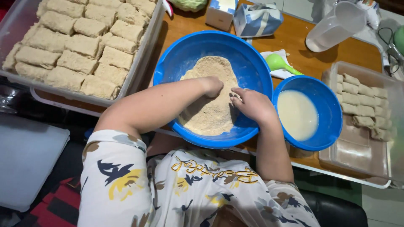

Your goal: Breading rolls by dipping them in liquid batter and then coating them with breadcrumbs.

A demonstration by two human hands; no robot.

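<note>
A large blue bowl (176,63) sits in front of me, holding a mound of tan breadcrumbs (212,80). My left hand (211,87) is pushed down into the crumbs, its fingers buried and hidden. My right hand (251,105) rests on the crumbs beside it, fingers spread and dusted. Whether a piece lies under the hands I cannot tell. A smaller blue bowl (330,105) with pale white batter (297,114) stands just right of my right hand.
A clear tray (145,54) at left is packed with several breaded rectangular pieces. Another clear tray (357,155) at right holds uncoated rolled pieces. A green scoop (280,64), a clear measuring jug (336,26) and small boxes stand behind on the wooden table (303,46).
</note>
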